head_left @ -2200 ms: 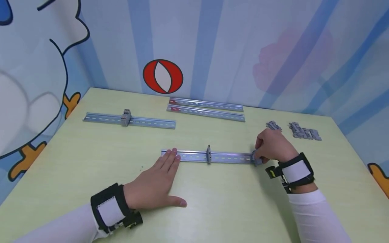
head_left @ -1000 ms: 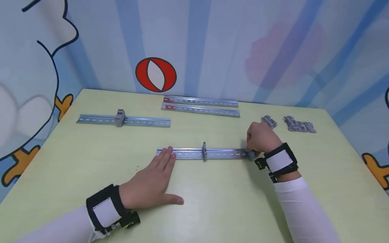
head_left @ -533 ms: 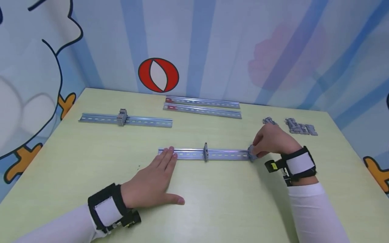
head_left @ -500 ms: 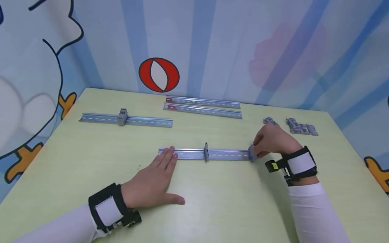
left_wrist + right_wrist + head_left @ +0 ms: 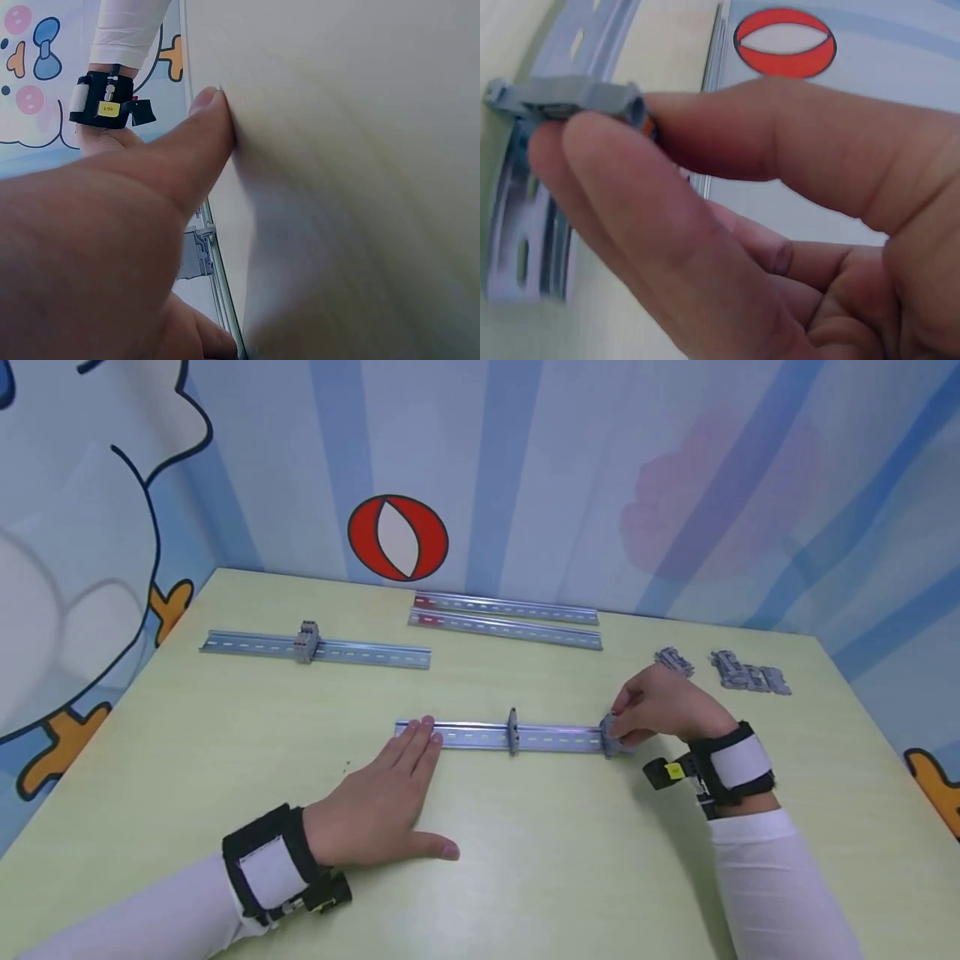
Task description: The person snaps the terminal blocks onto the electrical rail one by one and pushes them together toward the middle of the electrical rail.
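Observation:
My left hand point(image 5: 375, 797) lies flat, its fingertips on the left end of a slotted metal DIN rail point(image 5: 562, 739). One thin grey terminal block point(image 5: 513, 732) stands upright near the middle of that rail. Close to the rail's right end, my right hand point(image 5: 667, 703) pinches another grey terminal block point(image 5: 608, 737) between thumb and fingers. In the right wrist view this terminal block point(image 5: 577, 96) sits across the rail point(image 5: 525, 240), with a short stretch of rail showing past it. Whether it is clipped on, I cannot tell.
Behind to the left lies a second rail point(image 5: 375, 655) carrying a cluster of grey terminal blocks point(image 5: 307, 642). Two more rails point(image 5: 517, 630) with red marks lie near the back wall. Loose terminal blocks point(image 5: 738, 672) and a smaller pile point(image 5: 674, 661) are at the back right.
My right hand tipped forward over the terminal block, then back, and has shifted it slightly left along the rail. The left hand keeps its place; the head view drifts a little.

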`<state>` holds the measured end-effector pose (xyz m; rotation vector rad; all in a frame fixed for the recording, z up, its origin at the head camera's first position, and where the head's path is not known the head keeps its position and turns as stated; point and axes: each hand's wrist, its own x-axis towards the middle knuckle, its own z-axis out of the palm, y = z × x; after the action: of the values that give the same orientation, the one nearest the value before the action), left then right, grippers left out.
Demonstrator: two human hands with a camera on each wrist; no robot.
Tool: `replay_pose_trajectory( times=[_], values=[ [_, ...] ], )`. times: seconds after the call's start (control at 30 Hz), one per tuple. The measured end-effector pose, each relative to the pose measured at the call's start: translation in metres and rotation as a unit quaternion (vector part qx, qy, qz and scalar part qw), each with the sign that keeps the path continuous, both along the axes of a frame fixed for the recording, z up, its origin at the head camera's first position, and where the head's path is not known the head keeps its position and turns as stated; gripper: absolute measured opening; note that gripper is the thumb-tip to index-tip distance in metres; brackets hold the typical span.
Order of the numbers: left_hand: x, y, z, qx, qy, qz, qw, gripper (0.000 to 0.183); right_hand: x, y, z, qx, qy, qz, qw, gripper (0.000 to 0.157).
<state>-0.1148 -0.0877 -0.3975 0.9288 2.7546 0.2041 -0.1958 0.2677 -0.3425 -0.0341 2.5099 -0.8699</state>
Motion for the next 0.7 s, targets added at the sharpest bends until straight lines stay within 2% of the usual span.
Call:
replay_pose_trajectory(
  times=[0.33, 0.53, 0.7],
  values=[
    [-0.001, 0.0, 0.001, -0.003, 0.0, -0.001, 1.0, 0.124, 0.001, -0.02, -0.003, 0.013, 0.02, -0.01, 1.0, 0.016],
    [-0.001, -0.001, 0.002, 0.003, -0.003, -0.004, 1.0, 0.123, -0.001, -0.024, -0.01, -0.044, 0.009, -0.023, 0.999, 0.022],
    [-0.001, -0.001, 0.001, 0.005, -0.002, -0.005, 1.0, 0.123, -0.003, -0.029, -0.018, -0.114, -0.022, -0.028, 0.993, 0.028]
  ],
)
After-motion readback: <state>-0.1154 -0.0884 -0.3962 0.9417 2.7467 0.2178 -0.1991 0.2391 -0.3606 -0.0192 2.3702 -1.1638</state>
